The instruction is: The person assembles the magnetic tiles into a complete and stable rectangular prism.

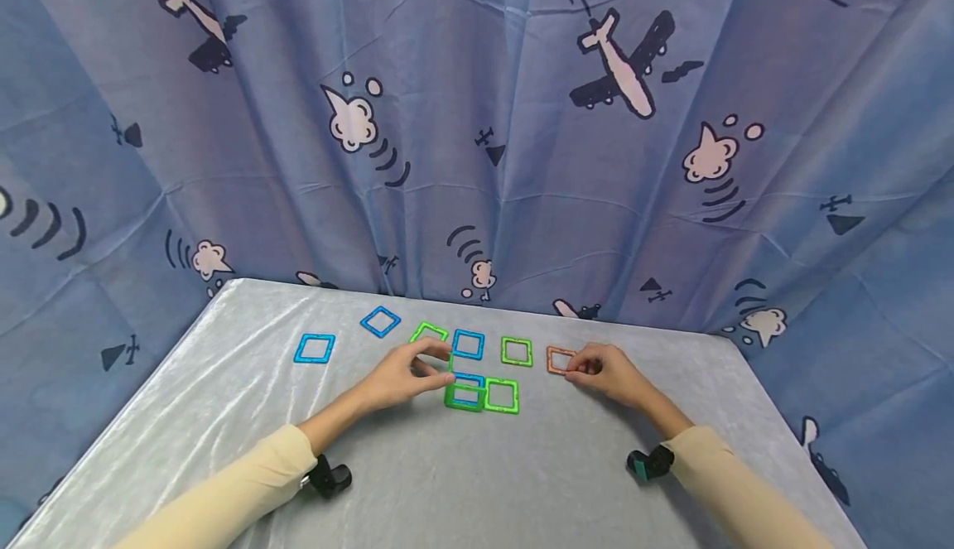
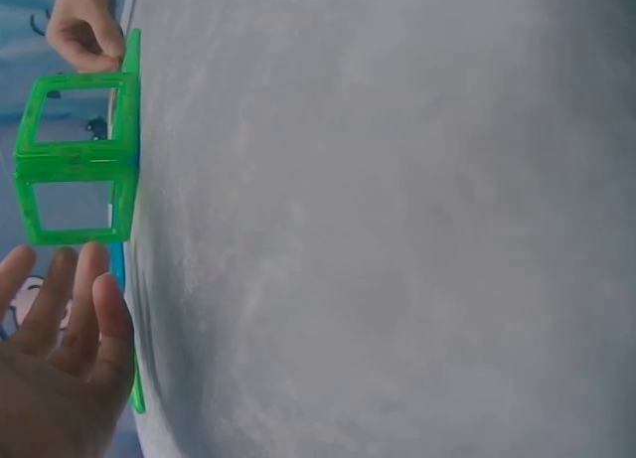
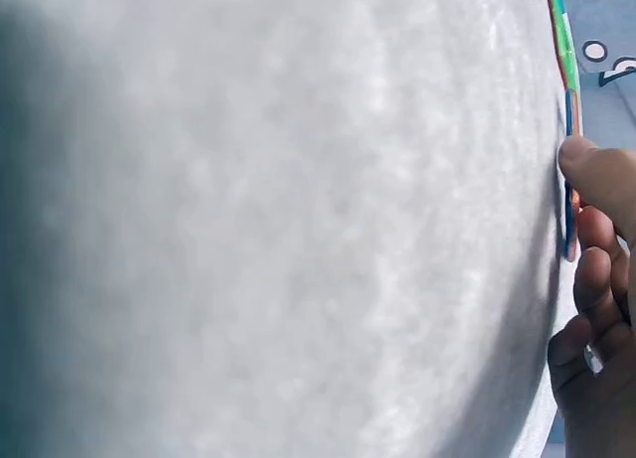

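Observation:
In the head view my right hand (image 1: 605, 373) pinches the near right corner of an orange square magnetic tile (image 1: 550, 360) at the table surface. My left hand (image 1: 406, 373) is beside two green tiles (image 2: 75, 160) that stand upright, joined along an edge, its fingers loosely extended. Whether the fingertips touch them is unclear. Behind the front green tile (image 1: 465, 407) lies a blue tile (image 1: 469, 377). A flat green tile (image 1: 502, 411) adjoins on the right.
Flat along the back lie a green tile (image 1: 517, 363), a blue tile (image 1: 468, 356) and a green tile (image 1: 431, 326) partly behind my left hand. Two blue tiles (image 1: 314, 358) (image 1: 381, 333) lie farther left. A patterned curtain (image 1: 477, 118) hangs behind the cloth-covered table (image 1: 484, 483).

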The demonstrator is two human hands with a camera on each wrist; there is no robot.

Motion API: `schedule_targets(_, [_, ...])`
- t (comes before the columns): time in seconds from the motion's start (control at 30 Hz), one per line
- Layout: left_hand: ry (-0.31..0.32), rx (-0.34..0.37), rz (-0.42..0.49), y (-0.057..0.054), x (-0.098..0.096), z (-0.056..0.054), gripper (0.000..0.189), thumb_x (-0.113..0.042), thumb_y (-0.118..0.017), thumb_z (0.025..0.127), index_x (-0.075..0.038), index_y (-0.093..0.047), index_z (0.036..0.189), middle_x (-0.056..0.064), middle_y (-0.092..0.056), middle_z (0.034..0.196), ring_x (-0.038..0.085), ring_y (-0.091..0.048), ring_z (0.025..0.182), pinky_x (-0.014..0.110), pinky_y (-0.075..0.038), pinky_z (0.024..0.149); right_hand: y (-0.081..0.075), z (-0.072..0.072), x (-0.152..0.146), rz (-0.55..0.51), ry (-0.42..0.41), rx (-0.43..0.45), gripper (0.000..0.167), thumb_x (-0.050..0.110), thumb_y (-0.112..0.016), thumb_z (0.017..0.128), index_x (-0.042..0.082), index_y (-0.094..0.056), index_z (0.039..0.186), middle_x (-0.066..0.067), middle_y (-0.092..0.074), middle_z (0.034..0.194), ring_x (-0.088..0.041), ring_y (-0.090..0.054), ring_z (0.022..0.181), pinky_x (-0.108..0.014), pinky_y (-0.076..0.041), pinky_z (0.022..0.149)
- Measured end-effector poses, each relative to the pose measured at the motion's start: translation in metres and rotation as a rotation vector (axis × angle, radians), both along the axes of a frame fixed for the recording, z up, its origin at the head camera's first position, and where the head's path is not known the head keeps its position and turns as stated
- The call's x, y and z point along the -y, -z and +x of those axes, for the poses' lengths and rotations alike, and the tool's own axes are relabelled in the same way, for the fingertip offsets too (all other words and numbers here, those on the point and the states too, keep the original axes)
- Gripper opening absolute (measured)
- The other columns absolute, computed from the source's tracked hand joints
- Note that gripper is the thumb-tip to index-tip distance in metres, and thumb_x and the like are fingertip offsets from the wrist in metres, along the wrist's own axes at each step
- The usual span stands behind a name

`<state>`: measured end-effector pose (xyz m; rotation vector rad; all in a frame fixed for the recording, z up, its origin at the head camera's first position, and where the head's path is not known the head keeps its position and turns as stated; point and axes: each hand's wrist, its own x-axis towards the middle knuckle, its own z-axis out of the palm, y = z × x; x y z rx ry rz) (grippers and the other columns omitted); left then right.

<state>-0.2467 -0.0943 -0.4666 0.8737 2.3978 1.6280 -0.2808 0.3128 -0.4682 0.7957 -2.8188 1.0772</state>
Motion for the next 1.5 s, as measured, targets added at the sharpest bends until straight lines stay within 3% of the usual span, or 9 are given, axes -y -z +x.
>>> schedule_targets(0.17, [-0.016,0.021,0.002,0.000,-0.003,-0.001,0.046,-0.025,-0.073,0.097,-0.001,-0.060,0.134,0.012,-0.065,0.125,0.023,-0.069,0.098,0.037,-0.056,0.075,-0.005,0.005,0.002,-0.002,-0.017,-0.011,0.007,0.007,-0.082,0.087,0.011,-0.077,0.087,0.007,-0.058,0.079,-0.011,-0.052,0.072,-0.025,-0.044,0.062])
schedule_targets(0.53, [-0.013,0.028,0.036,-0.001,-0.004,-0.001,0.042,-0.014,-0.073,0.096,0.002,-0.059,0.132,0.020,-0.064,0.124,0.030,-0.070,0.097,0.038,-0.055,0.070,-0.023,0.022,0.022,-0.105,-0.165,-0.079,0.009,0.002,-0.079,0.088,0.011,-0.075,0.090,0.006,-0.059,0.079,-0.009,-0.053,0.070,-0.025,-0.046,0.058])
schedule_targets(0.77, [-0.019,0.022,0.002,-0.002,-0.005,-0.002,0.044,-0.020,-0.075,0.096,0.000,-0.060,0.132,0.015,-0.065,0.123,0.023,-0.070,0.096,0.036,-0.055,0.074,-0.029,0.031,0.033,-0.128,-0.163,-0.073,0.011,-0.006,-0.077,0.086,0.004,-0.075,0.089,0.001,-0.061,0.078,-0.010,-0.054,0.069,-0.027,-0.046,0.056])
schedule_targets(1.03, [-0.016,0.019,0.005,0.000,-0.004,-0.001,0.043,-0.019,-0.075,0.096,0.000,-0.060,0.131,0.015,-0.065,0.123,0.023,-0.070,0.095,0.036,-0.055,0.075,-0.053,0.054,0.058,-0.149,-0.210,-0.063,0.012,-0.014,-0.074,0.083,-0.002,-0.073,0.086,-0.007,-0.062,0.077,-0.013,-0.053,0.068,-0.025,-0.045,0.056])
schedule_targets(1.33, [-0.017,0.032,0.009,-0.002,-0.005,0.000,0.044,-0.020,-0.076,0.095,-0.001,-0.060,0.131,0.014,-0.066,0.123,0.022,-0.070,0.094,0.036,-0.055,0.073,-0.028,0.044,0.059,-0.186,-0.279,-0.092,0.014,-0.012,-0.074,0.085,0.002,-0.073,0.086,-0.001,-0.060,0.077,-0.012,-0.052,0.068,-0.027,-0.042,0.054])
schedule_targets(1.5, [-0.019,0.031,-0.001,-0.001,-0.005,-0.001,0.044,-0.020,-0.076,0.095,0.000,-0.061,0.131,0.014,-0.066,0.122,0.021,-0.070,0.094,0.036,-0.055,0.073,-0.025,0.042,0.059,-0.186,-0.293,-0.073,0.009,-0.003,-0.076,0.089,0.006,-0.074,0.088,0.005,-0.060,0.080,-0.010,-0.053,0.070,-0.026,-0.042,0.055])
